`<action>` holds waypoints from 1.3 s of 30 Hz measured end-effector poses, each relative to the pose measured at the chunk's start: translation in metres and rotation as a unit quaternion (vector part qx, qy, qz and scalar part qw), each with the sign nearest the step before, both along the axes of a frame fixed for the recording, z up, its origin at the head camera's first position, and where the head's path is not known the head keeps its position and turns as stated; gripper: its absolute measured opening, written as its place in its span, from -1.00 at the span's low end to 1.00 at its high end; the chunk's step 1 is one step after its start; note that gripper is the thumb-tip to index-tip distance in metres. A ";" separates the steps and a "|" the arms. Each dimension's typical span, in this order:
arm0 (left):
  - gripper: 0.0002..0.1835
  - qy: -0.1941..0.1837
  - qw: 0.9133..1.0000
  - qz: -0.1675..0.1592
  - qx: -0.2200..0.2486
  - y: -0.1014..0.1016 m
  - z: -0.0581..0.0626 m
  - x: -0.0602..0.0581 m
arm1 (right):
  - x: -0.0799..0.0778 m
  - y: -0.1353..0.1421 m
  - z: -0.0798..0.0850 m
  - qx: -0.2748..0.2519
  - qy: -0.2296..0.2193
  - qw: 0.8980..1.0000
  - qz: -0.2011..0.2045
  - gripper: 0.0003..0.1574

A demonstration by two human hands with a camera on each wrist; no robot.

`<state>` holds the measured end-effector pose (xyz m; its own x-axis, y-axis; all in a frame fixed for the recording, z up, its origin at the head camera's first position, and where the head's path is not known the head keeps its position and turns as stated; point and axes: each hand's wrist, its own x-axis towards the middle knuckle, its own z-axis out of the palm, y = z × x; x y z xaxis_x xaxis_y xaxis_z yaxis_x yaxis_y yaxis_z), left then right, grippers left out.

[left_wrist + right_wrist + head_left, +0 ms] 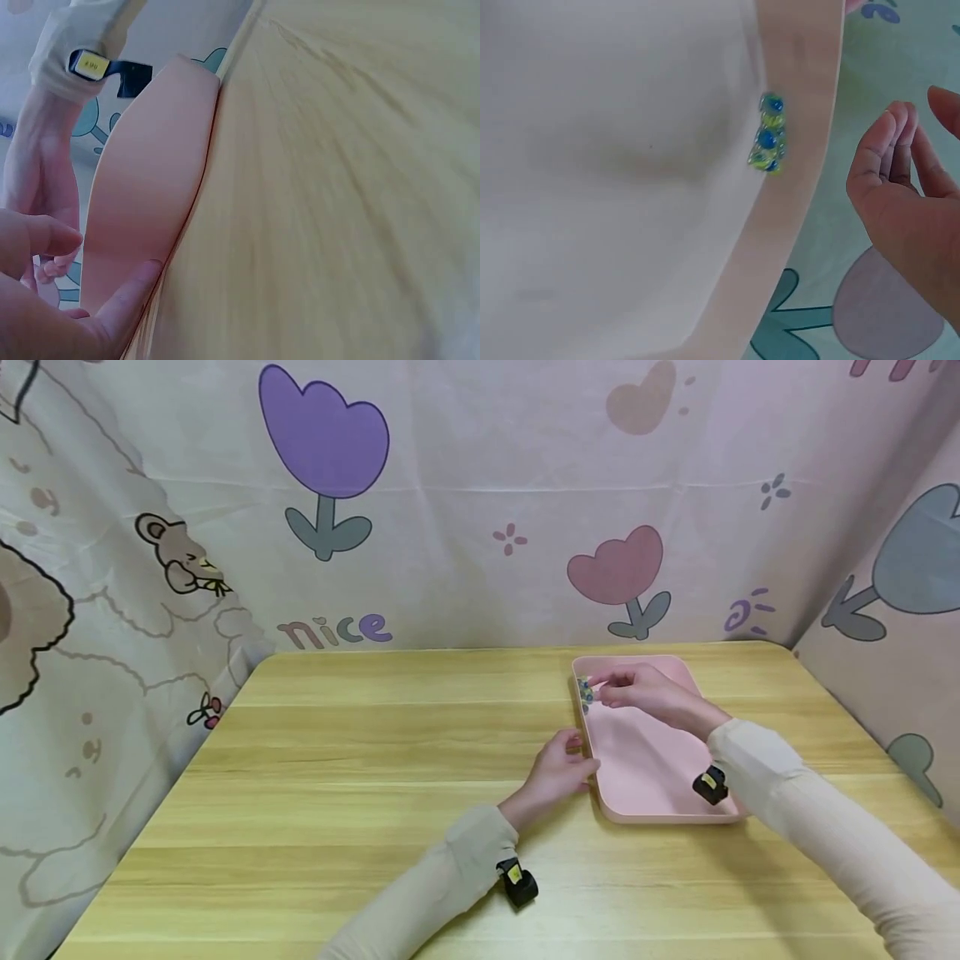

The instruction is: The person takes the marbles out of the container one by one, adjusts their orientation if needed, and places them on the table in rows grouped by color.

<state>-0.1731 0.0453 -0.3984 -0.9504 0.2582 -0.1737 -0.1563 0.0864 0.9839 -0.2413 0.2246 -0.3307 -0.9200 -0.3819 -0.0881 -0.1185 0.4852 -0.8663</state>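
Looks like smooth, matt plastic on the tray (637, 781); glossy and glass-like on the beads (769, 137) inside it. Shows softly shiny wood grain on the tabletop (360, 760) beneath the tray, matt creased cloth on the backdrop (465, 585) behind it.

The head view was bright, with a soft shadow on the table (360, 777) beneath the right sleeve (847, 827). The left wrist view blurred the wood; the right one was dimmer, faint grey shadows crossing the pale tray (577, 232).

Glassy pieces (585, 692) at the tray's (645, 772) left edge blur together; the right sleeve (798, 789) partly hides the right edge
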 end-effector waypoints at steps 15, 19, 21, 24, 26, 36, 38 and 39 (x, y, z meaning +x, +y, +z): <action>-0.45 0.006 1.000 -0.010 -0.004 0.006 0.003 -0.002 | -0.024 0.002 -0.022 -0.033 -0.044 0.998 0.001 -0.61; -0.44 0.013 1.000 -0.012 -0.005 0.006 0.001 -0.001 | -0.028 0.002 -0.030 -0.016 -0.048 0.999 -0.014 -0.61; -0.45 0.015 1.000 -0.013 -0.006 0.006 0.001 -0.001 | -0.029 0.001 -0.033 0.002 -0.046 0.999 -0.022 -0.61; -0.45 0.012 1.000 -0.009 -0.006 0.007 0.000 0.000 | -0.029 0.000 -0.039 0.023 -0.041 0.998 -0.035 -0.62; -0.45 0.009 1.000 -0.007 -0.004 0.006 0.001 0.001 | -0.028 -0.002 -0.042 0.030 -0.035 0.998 -0.044 -0.64; -0.47 0.010 1.000 -0.008 0.021 0.006 -0.002 0.003 | -0.029 -0.007 -0.058 0.029 -0.010 0.997 -0.069 -0.72; -0.48 0.012 1.000 -0.011 0.027 0.006 -0.003 0.003 | -0.030 -0.007 -0.058 0.034 -0.002 0.997 -0.069 -0.72; -0.48 0.012 0.999 -0.013 0.031 0.006 -0.003 0.003 | -0.030 -0.007 -0.059 0.035 -0.002 0.997 -0.070 -0.72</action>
